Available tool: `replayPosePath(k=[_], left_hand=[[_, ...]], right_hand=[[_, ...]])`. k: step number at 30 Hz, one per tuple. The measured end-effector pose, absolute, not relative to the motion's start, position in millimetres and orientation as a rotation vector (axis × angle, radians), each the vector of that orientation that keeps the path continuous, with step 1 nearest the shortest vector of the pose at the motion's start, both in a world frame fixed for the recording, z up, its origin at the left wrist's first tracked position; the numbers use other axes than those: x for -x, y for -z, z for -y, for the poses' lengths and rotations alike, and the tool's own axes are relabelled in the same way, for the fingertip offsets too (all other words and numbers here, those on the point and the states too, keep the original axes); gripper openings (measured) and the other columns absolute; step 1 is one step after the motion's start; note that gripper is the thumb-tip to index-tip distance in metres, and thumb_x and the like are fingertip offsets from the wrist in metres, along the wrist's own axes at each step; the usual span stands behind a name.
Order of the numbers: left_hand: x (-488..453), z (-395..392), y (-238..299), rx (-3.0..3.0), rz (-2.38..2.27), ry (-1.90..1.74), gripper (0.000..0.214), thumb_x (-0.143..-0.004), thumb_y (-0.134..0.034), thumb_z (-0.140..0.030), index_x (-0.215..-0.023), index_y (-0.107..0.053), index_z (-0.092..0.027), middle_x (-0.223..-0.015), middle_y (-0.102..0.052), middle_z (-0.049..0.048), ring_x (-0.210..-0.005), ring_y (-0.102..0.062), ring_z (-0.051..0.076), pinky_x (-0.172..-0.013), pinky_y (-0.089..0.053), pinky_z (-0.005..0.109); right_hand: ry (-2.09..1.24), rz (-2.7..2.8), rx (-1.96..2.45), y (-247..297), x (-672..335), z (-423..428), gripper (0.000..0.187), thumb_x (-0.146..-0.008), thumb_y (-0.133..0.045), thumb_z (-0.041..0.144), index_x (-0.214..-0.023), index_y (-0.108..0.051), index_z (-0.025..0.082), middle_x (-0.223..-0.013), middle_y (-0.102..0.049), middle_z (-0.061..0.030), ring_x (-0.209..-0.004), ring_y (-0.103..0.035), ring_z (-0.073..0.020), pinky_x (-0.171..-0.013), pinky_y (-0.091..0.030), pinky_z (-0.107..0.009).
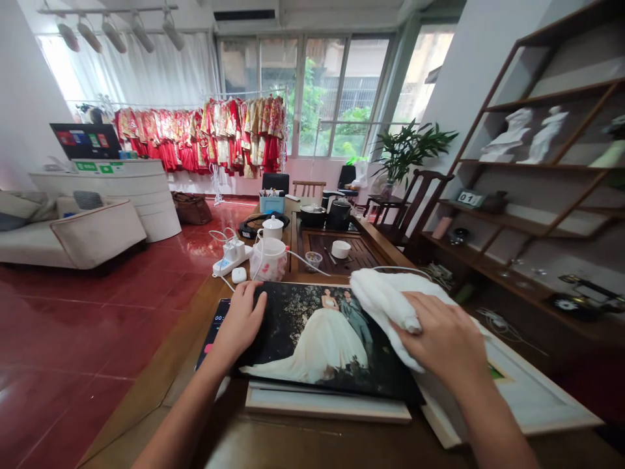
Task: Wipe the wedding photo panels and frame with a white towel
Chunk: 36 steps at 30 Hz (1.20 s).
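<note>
A dark wedding photo panel [297, 339] showing a couple lies in front of me on top of a pale wooden frame [327, 407]. My left hand [247, 319] rests on the panel's left edge, fingers stretched out and holding nothing. My right hand [442, 339] is closed around a bunched white towel [383, 296], which touches the panel's upper right part. More of the cloth spreads out behind and under that hand. To the right lies a white picture frame [541, 397], partly covered by my forearm. A phone [213, 332] sits beside the panel, partly hidden by my left arm.
Beyond the panel stand a plastic tub [268, 259], a lidded white cup [272, 227], a power strip [232, 256] with cords, and a white bowl [340, 249] on a tea tray [366, 251]. A wooden shelf [547, 104] rises at right.
</note>
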<state>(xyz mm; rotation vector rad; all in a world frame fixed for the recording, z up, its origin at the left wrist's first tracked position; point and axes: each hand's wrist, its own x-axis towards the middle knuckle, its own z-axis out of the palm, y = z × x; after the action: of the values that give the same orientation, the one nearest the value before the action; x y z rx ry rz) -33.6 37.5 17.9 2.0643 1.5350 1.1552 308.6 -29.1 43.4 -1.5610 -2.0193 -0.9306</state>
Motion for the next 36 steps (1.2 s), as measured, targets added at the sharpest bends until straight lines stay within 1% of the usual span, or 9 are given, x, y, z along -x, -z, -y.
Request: replayPosePath(k=[4, 8, 14, 16, 19, 21, 24, 27, 36], left_hand=[[38, -45, -9, -1.997, -1.68, -1.082, 0.036, -0.094, -0.033, -0.027, -0.123, -0.048, -0.011, -0.124, -0.052, 0.0173, -0.122, -0.048, 0.026, -0.105, -0.035, 0.043], [37, -45, -5, -2.006, -1.682, -0.979, 0.035, -0.093, -0.036, -0.028, -0.123, -0.048, -0.013, -0.12, -0.059, 0.0166, -0.116, -0.055, 0.027, -0.098, -0.04, 0.043], [32, -40, -5, -2.029, -1.718, -0.906, 0.043, -0.092, -0.041, -0.036, -0.127, -0.043, -0.012, -0.123, -0.058, 0.0206, -0.115, -0.056, 0.03, -0.095, -0.042, 0.042], [31, -38, -6, -2.043, -1.723, -0.894, 0.043, -0.092, -0.04, -0.035, -0.127, -0.042, -0.01, -0.123, -0.057, 0.0217, -0.117, -0.055, 0.03, -0.097, -0.041, 0.042], [29, -37, -8, -2.051, -1.743, -0.89, 0.042, -0.092, -0.039, -0.034, -0.126, -0.041, -0.01, -0.122, -0.056, 0.0215, -0.117, -0.054, 0.03, -0.098, -0.04, 0.042], [29, -36, -8, -2.043, -1.756, -0.911, 0.042, -0.092, -0.039, -0.035, -0.126, -0.041, -0.011, -0.121, -0.056, 0.0206, -0.116, -0.055, 0.031, -0.097, -0.041, 0.043], [30, -38, -6, -2.027, -1.728, -0.953, 0.042, -0.093, -0.039, -0.039, -0.125, -0.042, -0.012, -0.121, -0.056, 0.0197, -0.119, -0.053, 0.031, -0.098, -0.04, 0.043], [31, -40, -4, -1.983, -1.693, -0.992, 0.043, -0.093, -0.04, -0.041, -0.125, -0.043, -0.013, -0.123, -0.055, 0.0186, -0.123, -0.049, 0.03, -0.101, -0.037, 0.043], [37, -46, -2, -1.891, -1.604, -1.044, 0.041, -0.091, -0.043, -0.039, -0.124, -0.047, -0.015, -0.122, -0.056, 0.0158, -0.124, -0.047, 0.028, -0.102, -0.036, 0.044]], right_hand=[[1.016, 1.954, 1.746, -42, -334, 44, 0.023, -0.08, -0.05, 0.029, -0.099, -0.057, 0.018, -0.093, -0.067, -0.0158, -0.082, -0.062, -0.0332, -0.066, -0.04, -0.045], [1.02, 1.967, 1.768, -28, -357, 53, 0.02, -0.079, -0.049, 0.029, -0.096, -0.057, 0.022, -0.09, -0.067, -0.0158, -0.08, -0.062, -0.0347, -0.063, -0.038, -0.046], [0.93, 1.966, 1.864, 1, -368, 56, 0.013, -0.082, -0.053, 0.031, -0.089, -0.061, 0.023, -0.082, -0.067, -0.0148, -0.072, -0.063, -0.035, -0.058, -0.04, -0.046], [0.854, 1.957, 1.911, -1, -362, 58, 0.02, -0.085, -0.052, 0.038, -0.092, -0.061, 0.022, -0.085, -0.067, -0.0145, -0.073, -0.064, -0.0347, -0.059, -0.042, -0.047], [0.856, 1.829, 1.94, -16, -335, 64, 0.045, -0.087, -0.046, 0.052, -0.117, -0.054, 0.019, -0.107, -0.065, -0.0176, -0.089, -0.062, -0.0376, -0.068, -0.045, -0.053], [0.845, 1.821, 1.828, -29, -304, 69, 0.057, -0.087, -0.044, 0.053, -0.13, -0.046, 0.016, -0.118, -0.06, -0.0194, -0.105, -0.056, -0.0388, -0.079, -0.043, -0.056], [0.615, 2.165, 1.564, -39, -249, 73, 0.066, -0.085, -0.049, 0.051, -0.142, -0.034, 0.021, -0.14, -0.045, -0.0142, -0.125, -0.044, -0.0329, -0.098, -0.038, -0.051], [0.429, 2.414, 1.413, -37, -205, 69, 0.077, -0.082, -0.05, 0.055, -0.147, -0.026, 0.022, -0.149, -0.033, -0.0126, -0.134, -0.033, -0.0327, -0.105, -0.03, -0.052], [0.059, 2.543, 1.437, -21, -182, 41, 0.09, -0.079, -0.041, 0.073, -0.149, -0.021, 0.02, -0.153, -0.022, -0.0178, -0.14, -0.019, -0.0339, -0.108, -0.021, -0.059]])
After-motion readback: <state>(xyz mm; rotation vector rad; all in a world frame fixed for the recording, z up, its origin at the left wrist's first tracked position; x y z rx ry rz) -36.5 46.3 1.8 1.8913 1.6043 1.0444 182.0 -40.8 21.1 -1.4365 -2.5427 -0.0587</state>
